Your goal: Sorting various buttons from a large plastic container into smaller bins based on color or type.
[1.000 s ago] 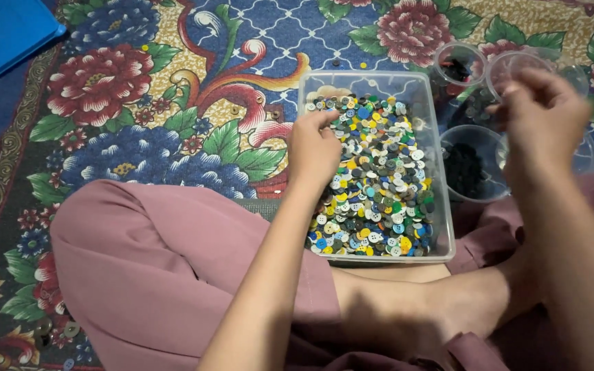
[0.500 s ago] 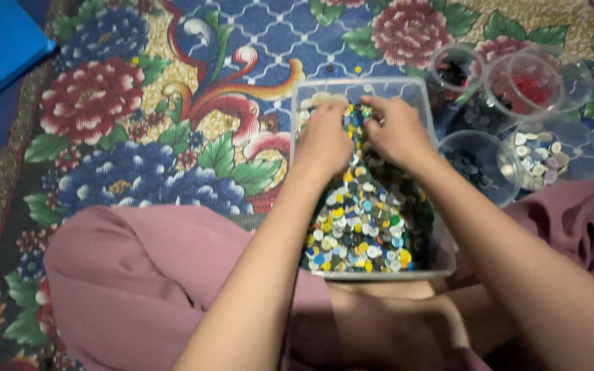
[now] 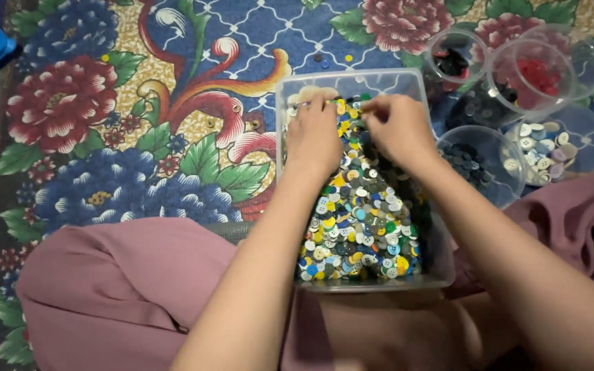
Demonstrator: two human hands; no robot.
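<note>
Both hands are now sunk into the far end of the clear plastic tub, which is set on the flowered rug in front of crossed legs in mauve trousers. A second ago the right hand was raised over the small clear cups to the right; it has since been brought back into the tub beside the left hand. The two hands are held close together, nearly touching, fingers curled down into the heap of mixed buttons. Whether a button is pinched in either hand cannot be told, since the fingertips are hidden.

The buttons are piled mostly toward the near end of the tub. The cups beside it are seen to hold separate colours: red, dark, and pale. From this return, one drop-off is judged complete and a fresh pick is being made, with most of the heap left unsorted.
</note>
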